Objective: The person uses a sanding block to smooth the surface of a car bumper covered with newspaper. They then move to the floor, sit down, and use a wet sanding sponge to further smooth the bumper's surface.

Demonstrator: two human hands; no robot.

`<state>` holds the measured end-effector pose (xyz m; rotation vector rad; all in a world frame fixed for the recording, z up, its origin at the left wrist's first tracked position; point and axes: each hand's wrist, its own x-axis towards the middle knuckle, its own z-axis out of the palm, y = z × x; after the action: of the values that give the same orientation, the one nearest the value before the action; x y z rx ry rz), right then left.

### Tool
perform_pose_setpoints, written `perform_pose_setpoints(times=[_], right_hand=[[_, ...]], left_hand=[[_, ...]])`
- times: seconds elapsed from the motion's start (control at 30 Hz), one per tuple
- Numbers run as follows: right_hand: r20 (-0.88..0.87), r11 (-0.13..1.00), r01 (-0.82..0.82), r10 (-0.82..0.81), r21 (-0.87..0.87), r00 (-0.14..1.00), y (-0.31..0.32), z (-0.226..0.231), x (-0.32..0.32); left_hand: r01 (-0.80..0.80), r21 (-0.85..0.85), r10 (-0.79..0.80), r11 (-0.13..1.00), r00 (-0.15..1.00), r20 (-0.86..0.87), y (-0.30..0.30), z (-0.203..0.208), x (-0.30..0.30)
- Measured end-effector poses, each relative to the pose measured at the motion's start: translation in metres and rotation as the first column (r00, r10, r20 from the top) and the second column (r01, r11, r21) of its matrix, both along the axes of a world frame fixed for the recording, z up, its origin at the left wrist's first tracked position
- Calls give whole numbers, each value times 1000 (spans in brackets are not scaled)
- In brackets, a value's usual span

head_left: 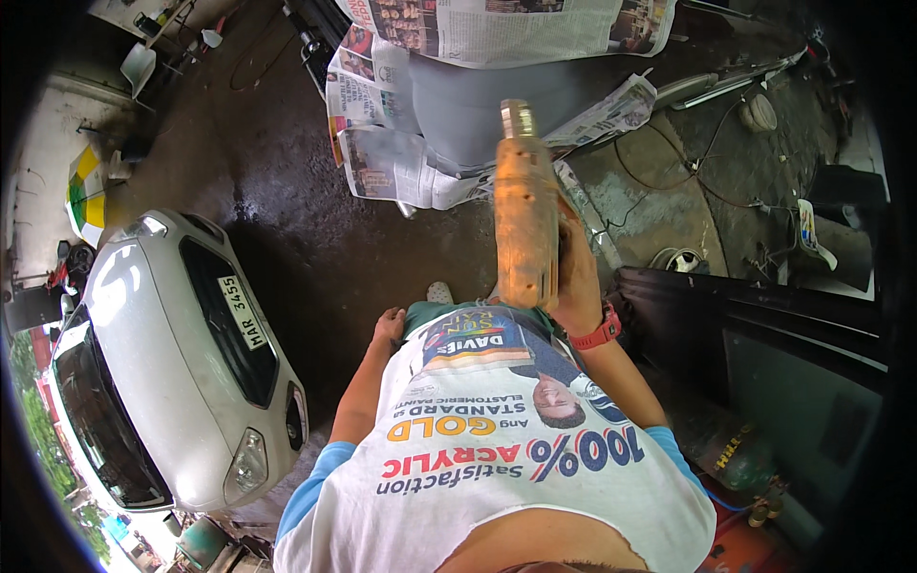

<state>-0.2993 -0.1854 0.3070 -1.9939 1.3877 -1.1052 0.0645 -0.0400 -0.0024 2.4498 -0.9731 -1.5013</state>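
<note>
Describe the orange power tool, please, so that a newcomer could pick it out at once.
Find the smooth grey panel bordered by printed newspaper sheets at the picture's top. In front of it, the right hand, below which sits a red wristwatch, holds the orange power tool. Its scuffed, rounded orange body and shiny metal nozzle stand out against the grey panel.

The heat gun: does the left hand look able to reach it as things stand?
Probably yes: nothing visible blocks the way between the left hand, beside the shorts, and the heat gun, though the right hand holds it.
</note>
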Motion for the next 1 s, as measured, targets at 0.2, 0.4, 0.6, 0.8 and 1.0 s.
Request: perform_pose_setpoints(times=[0.2,0.4,0.6,0.8,1.0], right_hand=[[-219,989,-116,135,94,966,3,-19,8],[-294,917,-236,333,320,896,7,-58,20],[-288,958,-188,246,216,926,-4,-14,45],[-143,967,-242,251,77,957,-17,23,72],[-281,955,-207,263,213,923,-22,-44,105]], left_hand=[[-17,3,17,1000,1000,0,2,-8,4],[-21,-13,20,1000,999,-28,-3,-10,8],[-2,2,2,1000,1000,-14,4,-31,17],[38,7,-38,999,999,-14,10,-39,24],[-2,-6,1,1000,998,-64,0,-7,20]])
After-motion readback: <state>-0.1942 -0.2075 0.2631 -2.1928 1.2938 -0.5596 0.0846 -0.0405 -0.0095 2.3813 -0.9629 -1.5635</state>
